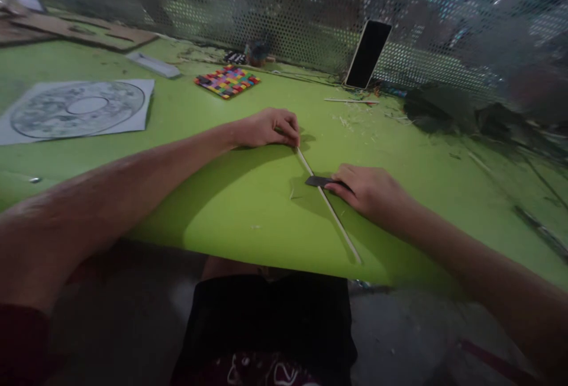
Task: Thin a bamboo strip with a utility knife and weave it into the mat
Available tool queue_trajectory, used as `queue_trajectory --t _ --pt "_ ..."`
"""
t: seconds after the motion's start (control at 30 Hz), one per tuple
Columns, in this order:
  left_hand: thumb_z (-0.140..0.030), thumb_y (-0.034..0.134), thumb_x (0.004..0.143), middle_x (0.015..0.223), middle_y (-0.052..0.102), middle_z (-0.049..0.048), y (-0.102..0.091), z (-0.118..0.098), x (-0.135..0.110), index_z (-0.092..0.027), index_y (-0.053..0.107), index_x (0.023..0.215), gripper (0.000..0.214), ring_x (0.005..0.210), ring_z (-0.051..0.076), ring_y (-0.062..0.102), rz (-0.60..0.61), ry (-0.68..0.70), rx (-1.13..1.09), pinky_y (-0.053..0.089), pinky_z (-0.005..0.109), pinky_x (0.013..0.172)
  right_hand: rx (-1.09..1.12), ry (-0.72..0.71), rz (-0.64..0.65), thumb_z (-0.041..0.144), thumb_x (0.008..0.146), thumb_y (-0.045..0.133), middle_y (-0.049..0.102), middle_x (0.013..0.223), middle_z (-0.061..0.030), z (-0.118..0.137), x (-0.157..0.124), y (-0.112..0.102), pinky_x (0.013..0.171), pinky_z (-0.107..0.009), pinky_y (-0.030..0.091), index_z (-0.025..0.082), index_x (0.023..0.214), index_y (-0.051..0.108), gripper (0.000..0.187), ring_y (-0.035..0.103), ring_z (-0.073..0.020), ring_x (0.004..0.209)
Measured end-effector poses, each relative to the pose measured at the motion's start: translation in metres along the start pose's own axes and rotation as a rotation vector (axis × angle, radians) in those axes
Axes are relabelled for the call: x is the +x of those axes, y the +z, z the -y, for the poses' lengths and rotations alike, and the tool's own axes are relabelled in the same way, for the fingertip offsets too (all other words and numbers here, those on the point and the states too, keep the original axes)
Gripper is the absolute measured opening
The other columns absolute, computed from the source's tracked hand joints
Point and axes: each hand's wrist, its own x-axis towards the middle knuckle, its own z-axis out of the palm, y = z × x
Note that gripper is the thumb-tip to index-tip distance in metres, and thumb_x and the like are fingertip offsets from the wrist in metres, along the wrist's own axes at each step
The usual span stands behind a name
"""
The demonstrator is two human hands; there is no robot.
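My left hand pinches the far end of a thin pale stick, which slants across the green tabletop toward me. A dark knife blade lies across the stick near its middle. My right hand is closed around the knife, its handle mostly hidden by the fingers. Small pale shavings are on the table close by.
Past my hands, a phone leans against a perforated metal screen. A colourful woven square and a printed sheet lie on the left. Dark leafy material and another stick are on the right.
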Motion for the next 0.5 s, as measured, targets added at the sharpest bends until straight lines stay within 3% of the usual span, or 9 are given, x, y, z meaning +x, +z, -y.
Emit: queue_trajectory --t 0.13,0.3,0.5 --pt "-0.059 0.072 0.089 0.097 0.075 0.0094 -0.002 -0.005 0.0 -0.018 0.085 0.094 0.043 0.087 0.017 0.066 0.024 -0.019 -0.003 0.054 0.03 0.086 -0.026 0.04 -0.044 0.05 0.111 0.033 0.071 0.087 -0.009 -0.002 0.013 0.003 0.057 -0.03 0.027 0.015 0.105 0.07 0.051 0.057 -0.0184 0.067" --pt "-0.049 0.072 0.09 0.096 0.075 0.0067 -0.004 -0.007 0.0 -0.02 0.085 0.095 0.032 0.089 0.017 0.066 0.061 -0.017 0.031 0.052 0.03 0.088 0.071 -0.017 -0.06 0.041 0.11 0.044 0.076 0.111 -0.0097 -0.013 0.058 0.004 0.063 -0.03 0.036 0.018 0.132 0.065 0.039 0.065 -0.0211 0.081" --pt "-0.044 0.073 0.089 0.097 0.075 0.0073 -0.005 -0.006 0.002 -0.021 0.085 0.092 0.026 0.089 0.017 0.066 0.059 -0.026 0.018 0.051 0.031 0.087 0.067 -0.065 -0.076 0.041 0.109 0.045 0.076 0.102 -0.0111 -0.025 0.073 0.007 0.075 -0.033 0.041 0.016 0.109 0.073 0.037 0.066 -0.0233 0.088"
